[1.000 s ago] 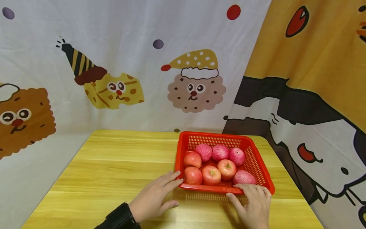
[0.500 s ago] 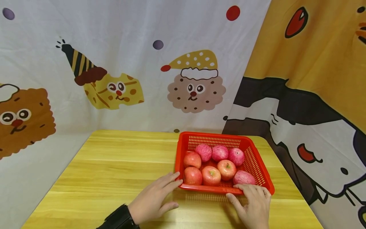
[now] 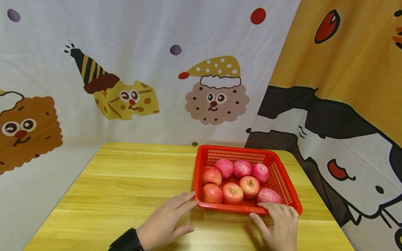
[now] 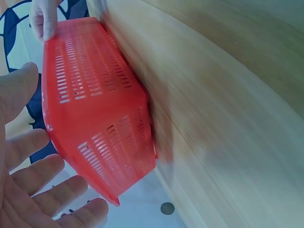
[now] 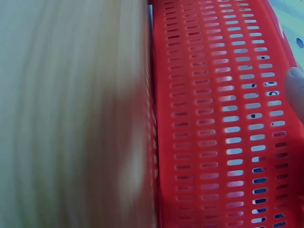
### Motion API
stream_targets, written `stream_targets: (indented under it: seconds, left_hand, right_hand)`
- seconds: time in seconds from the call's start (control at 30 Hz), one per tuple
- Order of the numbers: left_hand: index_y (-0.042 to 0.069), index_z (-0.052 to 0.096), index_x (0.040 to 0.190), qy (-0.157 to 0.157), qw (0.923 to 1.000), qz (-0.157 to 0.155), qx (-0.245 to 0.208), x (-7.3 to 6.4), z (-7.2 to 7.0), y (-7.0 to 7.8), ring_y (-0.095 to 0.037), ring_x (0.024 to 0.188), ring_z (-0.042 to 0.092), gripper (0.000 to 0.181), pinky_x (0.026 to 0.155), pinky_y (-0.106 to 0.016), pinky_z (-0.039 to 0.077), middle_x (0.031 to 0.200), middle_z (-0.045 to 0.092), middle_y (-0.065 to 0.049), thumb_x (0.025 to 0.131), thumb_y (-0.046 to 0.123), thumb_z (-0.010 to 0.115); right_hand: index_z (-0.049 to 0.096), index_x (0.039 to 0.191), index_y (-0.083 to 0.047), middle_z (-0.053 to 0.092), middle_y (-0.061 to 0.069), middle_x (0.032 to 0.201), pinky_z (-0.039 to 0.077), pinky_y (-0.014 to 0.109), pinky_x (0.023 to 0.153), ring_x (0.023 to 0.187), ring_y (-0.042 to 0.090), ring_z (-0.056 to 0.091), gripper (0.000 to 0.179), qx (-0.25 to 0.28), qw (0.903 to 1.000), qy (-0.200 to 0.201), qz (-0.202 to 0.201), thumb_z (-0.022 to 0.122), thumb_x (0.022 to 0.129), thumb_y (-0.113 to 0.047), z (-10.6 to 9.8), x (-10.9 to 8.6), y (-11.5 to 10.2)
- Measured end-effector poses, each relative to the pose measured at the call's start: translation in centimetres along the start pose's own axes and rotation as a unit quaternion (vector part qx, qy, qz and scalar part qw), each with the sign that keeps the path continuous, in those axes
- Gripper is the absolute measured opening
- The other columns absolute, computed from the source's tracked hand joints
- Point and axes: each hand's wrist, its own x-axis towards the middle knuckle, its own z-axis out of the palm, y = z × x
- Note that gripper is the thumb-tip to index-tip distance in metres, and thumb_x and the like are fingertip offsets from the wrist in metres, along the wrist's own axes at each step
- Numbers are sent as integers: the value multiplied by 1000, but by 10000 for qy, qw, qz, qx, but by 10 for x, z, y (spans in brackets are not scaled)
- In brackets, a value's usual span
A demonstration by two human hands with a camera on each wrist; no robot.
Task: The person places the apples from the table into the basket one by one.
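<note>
A red plastic basket [image 3: 198, 167] with slotted walls stands on the table, holding several apples. Some are smooth and orange-red, like the front apple [image 3: 232, 193]; others are pink and streaked, like the far apple [image 3: 224, 168]. My right hand [image 3: 280, 223] grips the front rim near the right corner, fingers over it and thumb [image 5: 295, 88] outside the wall. At the front left corner is my left hand [image 3: 168, 219], its fingers extended and their tips at the rim. In the left wrist view those fingers [image 4: 61, 194] are spread beside the basket, not wrapped round it.
The yellow wood-grain table [image 3: 132, 181] extends left of the basket. Behind it hangs a white curtain [image 3: 141, 28] printed with cartoon food. An orange printed curtain [image 3: 355, 62] lies along the right side. A black band [image 3: 127, 240] circles my left wrist.
My left hand has shifted slightly down and left along the basket's corner. The right hand keeps its hold on the rim, and the basket stays in place. The head view has tilted a little.
</note>
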Motion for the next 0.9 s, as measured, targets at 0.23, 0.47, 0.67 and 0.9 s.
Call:
stream_targets:
  seconds: [0.23, 0.47, 0.67, 0.9]
  left_hand:
    - [16, 56, 155, 199, 9996, -170, 102, -10, -4, -7, -29, 146, 57, 69, 110, -50, 56, 163, 53, -7, 97, 45, 78]
    - [15, 56, 155, 222, 9977, -629, 121, -18, -12, -19, -28, 144, 59, 69, 110, -49, 56, 162, 53, -6, 97, 47, 77]
    - [14, 57, 154, 224, 9950, -958, 143, -26, -18, -34, -30, 141, 61, 68, 108, -49, 57, 162, 53, -9, 98, 46, 77]
    - [14, 57, 155, 170, 9899, -1402, 156, -37, -24, -49, -34, 141, 61, 70, 108, -51, 56, 163, 53, -11, 96, 43, 80]
  right_hand:
    - [78, 112, -16, 78, 8, 110, 29, 54, 99, 108, 31, 60, 49, -266, 9989, -375, 21, 95, 72, -38, -6, 2, -2]
    - [75, 125, -16, 78, 8, 123, 30, 52, 100, 116, 35, 60, 63, -600, 9939, -926, -60, 95, 72, -45, -18, 6, -6]
    - [74, 131, -14, 76, 12, 129, 33, 56, 104, 122, 40, 59, 66, -558, 9874, -1480, 110, 93, 77, -47, -34, 13, -5]
    - [71, 135, -9, 70, 20, 139, 35, 67, 106, 130, 44, 52, 72, -720, 9804, -1789, 397, 89, 80, -53, -53, 24, 7]
